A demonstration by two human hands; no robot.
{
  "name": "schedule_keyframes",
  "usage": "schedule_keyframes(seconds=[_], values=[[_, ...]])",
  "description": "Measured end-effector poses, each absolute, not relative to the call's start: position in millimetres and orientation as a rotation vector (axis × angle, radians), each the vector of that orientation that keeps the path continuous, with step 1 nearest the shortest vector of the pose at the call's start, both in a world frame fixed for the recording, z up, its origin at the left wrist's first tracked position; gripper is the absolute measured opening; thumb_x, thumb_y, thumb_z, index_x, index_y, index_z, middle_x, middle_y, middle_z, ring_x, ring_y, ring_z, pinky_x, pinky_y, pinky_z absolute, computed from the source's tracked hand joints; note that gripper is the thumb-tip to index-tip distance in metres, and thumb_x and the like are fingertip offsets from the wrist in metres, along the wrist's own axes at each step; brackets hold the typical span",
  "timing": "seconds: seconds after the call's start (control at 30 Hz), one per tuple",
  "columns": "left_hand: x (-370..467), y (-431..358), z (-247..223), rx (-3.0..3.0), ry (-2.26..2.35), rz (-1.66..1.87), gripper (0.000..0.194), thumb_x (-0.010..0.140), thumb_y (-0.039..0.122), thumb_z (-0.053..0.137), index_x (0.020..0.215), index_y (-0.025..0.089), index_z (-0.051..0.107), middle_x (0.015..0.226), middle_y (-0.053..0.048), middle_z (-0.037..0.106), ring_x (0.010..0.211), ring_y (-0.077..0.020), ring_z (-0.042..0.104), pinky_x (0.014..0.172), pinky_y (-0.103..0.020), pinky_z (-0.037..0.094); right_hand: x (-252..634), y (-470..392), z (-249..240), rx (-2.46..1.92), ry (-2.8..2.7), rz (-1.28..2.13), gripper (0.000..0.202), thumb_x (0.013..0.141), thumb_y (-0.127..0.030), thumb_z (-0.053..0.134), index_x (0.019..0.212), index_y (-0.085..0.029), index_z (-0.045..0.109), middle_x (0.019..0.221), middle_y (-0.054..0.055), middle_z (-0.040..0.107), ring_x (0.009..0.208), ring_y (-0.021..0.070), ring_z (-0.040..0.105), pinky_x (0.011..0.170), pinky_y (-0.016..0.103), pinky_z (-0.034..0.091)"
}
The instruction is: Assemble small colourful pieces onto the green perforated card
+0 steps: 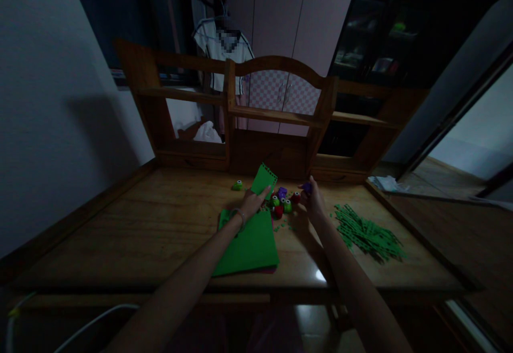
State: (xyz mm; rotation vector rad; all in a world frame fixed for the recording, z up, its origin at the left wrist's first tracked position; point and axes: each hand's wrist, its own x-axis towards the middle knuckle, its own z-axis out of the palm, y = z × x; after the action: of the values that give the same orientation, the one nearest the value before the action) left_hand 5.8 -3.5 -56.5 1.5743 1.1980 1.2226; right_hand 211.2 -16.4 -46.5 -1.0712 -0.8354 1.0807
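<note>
My left hand [253,203] grips a small sheet of green paper [262,177], whose far edge has a row of punched holes or notches. To the right, my right hand [315,201] is closed around a small purple paper punch [306,188], held apart from the sheet. Between the hands lies a cluster of similar small punches: a purple one [282,193], a green one [287,206] and a red one [278,211] among them. Another green punch [238,185] sits apart at the left. Beneath my left forearm is a stack of green paper [252,246], with a pinkish edge showing below.
Narrow green paper strips [366,233] lie in a heap at the right of the wooden desk [160,225]. Tiny green scraps [282,226] are scattered near the punches. A wooden shelf unit [276,112] rises along the desk's back edge. White tissue-like packs [387,183] lie at the far right.
</note>
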Motion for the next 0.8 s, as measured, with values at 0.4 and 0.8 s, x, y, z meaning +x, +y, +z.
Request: schedule_keyframes(seconds=[0.4,0.8], values=[[3.4,-6.2,-52.7,1.596,1.119,1.184,0.039,0.081,0.044,0.05,0.098,0.013,0.067,0.105,-0.008,0.067,0.099,-0.022,0.062,0.098,-0.03,0.04,213.7,-13.2,-49.3,-1.054,-0.823,1.125,0.044,0.071,-0.061,0.055,0.064,-0.018,0.056,0.038,-0.008,0.03,0.033,0.0064,0.023,0.032,0.021,0.017],[0.5,-0.4,-58.5,1.708,1.231,1.102,0.033,0.08,0.035,0.053,0.105,0.017,0.066,0.109,-0.006,0.066,0.111,-0.021,0.056,0.103,-0.03,0.035,207.1,-14.0,-48.6,-1.306,-0.822,0.791,0.045,0.061,-0.058,0.069,0.074,-0.02,0.05,0.052,-0.004,0.052,0.04,0.0096,0.048,0.035,0.02,0.036]])
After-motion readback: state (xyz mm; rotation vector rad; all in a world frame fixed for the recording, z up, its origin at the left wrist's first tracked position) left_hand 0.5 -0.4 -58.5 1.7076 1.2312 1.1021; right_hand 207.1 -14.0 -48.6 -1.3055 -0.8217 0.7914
